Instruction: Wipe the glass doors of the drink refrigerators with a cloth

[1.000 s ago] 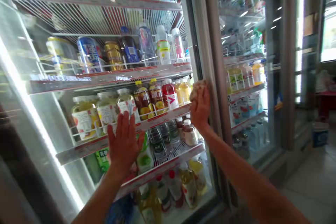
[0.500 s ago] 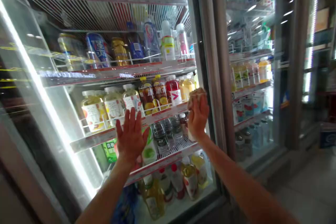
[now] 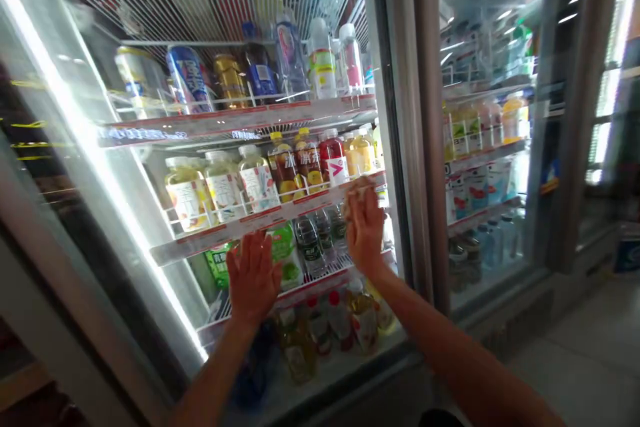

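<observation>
My left hand [image 3: 253, 277] lies flat on the glass door [image 3: 150, 227] of a drinks cooler, fingers stretched upward and holding nothing. My right hand [image 3: 365, 227] presses against the same glass further right, close to the door's grey frame [image 3: 400, 147]. A pale, blurred cloth [image 3: 356, 190] shows at its fingertips, held between the hand and the glass. Behind the glass, a shelf of yellow and red juice bottles [image 3: 300, 163] sits just above both hands, and dark water bottles [image 3: 315, 243] stand between them.
An upper shelf holds cans and bottles [image 3: 250, 73]. More bottles [image 3: 325, 327] stand on the cooler's bottom level. A bright light strip [image 3: 100, 167] runs down the left side. A second glass-door cooler [image 3: 480, 147] stands to the right, with tiled floor [image 3: 575, 360] beyond.
My right hand has slid down and to the left along the glass with the cloth. My left hand has dropped lower on the door, still flat.
</observation>
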### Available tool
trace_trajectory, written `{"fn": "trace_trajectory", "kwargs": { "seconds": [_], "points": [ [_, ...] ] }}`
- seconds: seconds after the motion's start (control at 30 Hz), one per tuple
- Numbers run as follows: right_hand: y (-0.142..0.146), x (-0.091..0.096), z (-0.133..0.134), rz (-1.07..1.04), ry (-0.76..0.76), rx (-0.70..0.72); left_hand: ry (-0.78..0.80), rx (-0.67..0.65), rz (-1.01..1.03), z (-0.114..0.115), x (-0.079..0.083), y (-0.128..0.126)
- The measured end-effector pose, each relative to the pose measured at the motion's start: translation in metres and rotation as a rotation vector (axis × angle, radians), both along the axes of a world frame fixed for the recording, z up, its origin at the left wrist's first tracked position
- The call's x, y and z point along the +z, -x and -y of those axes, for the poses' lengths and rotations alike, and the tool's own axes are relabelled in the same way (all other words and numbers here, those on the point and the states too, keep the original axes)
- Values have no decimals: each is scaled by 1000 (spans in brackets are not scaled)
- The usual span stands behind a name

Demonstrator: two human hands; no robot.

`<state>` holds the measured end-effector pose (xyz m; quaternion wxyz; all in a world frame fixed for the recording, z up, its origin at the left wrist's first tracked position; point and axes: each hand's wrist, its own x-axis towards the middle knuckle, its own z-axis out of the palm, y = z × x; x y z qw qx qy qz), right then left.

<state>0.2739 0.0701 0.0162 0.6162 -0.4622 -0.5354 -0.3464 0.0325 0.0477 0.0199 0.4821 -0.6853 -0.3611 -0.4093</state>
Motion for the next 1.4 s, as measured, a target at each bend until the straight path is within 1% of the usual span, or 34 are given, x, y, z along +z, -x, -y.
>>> {"fn": "trace_trajectory", "kwargs": {
  "seconds": [0.07,0.1,0.13,0.17,0.2,0.3,0.33,0.37,0.43,0.53,0.57,0.6,0.63,0.7,0.77,0.8,0.83,0.87,0.93,1.0,1.03,1.07,1.1,1.13,1.17,1.23,1.27,1.3,1.33,1.4],
  "points": [
    [33,-9,9,195,19,82,-5,-2,0,-2,0,-1],
    [42,-13,12,270,22,107,-5,-5,7,-3,-1,-1],
    [44,-17,14,312,25,115,-3,-10,17,-3,-1,-1],
    [38,-20,14,318,30,108,1,-14,25,-4,-2,-1],
    [26,-21,12,285,33,83,6,-18,32,-4,-4,-1],
    [-17,-19,2,60,21,-28,15,-29,44,-5,-7,-1],
    [-25,-17,0,-2,4,-52,18,-33,49,-5,-7,-1],
    [-26,-17,-1,-31,-8,-56,22,-37,54,-6,-7,-1],
    [-9,-19,4,34,4,-9,18,-45,61,-6,-7,-1],
    [29,-31,14,301,36,97,-18,-41,47,-5,-5,-2],
    [34,-36,16,375,40,115,-30,-36,41,-5,-5,-2],
    [32,-40,16,424,38,121,-40,-33,38,-5,-5,-2],
    [23,-43,15,441,38,112,-42,-30,37,-5,-5,-2],
    [-12,-44,9,367,29,44,-31,-35,46,-4,-6,-3],
    [-49,-39,0,204,-11,-52,-16,-42,57,-4,-7,-4],
    [-61,-36,-3,130,-26,-82,-14,-40,61,-3,-7,-4],
    [-66,-34,-5,73,-36,-98,-15,-32,64,-3,-7,-5],
    [-64,-34,-5,44,-41,-95,-20,-20,67,-3,-8,-5],
    [-42,-38,1,69,-31,-47,-33,0,67,-3,-7,-5],
    [-14,-48,9,196,-5,30,-42,0,62,-2,-7,-5],
    [-6,-53,12,279,11,66,-44,-4,61,-2,-7,-5],
    [-3,-57,14,351,24,90,-43,-10,60,-2,-6,-5],
    [-6,-59,14,392,28,94,-44,-15,59,-2,-6,-5],
    [-15,-60,13,392,19,77,-43,-20,61,-2,-6,-5],
    [-28,-58,10,346,3,44,-44,-23,65,-2,-7,-5],
    [-50,-52,3,163,-31,-39,-49,-20,65,-2,-7,-5],
    [-55,-48,0,75,-45,-68,-52,-13,64,-2,-8,-5],
    [-52,-46,-1,17,-59,-77,-53,-4,65,-3,-8,-5],
    [-43,-44,-1,-2,-65,-64,-56,3,64,-3,-9,-6],
    [-11,-45,4,79,-58,11,-60,9,63,-4,-9,-6]
  ]
}}
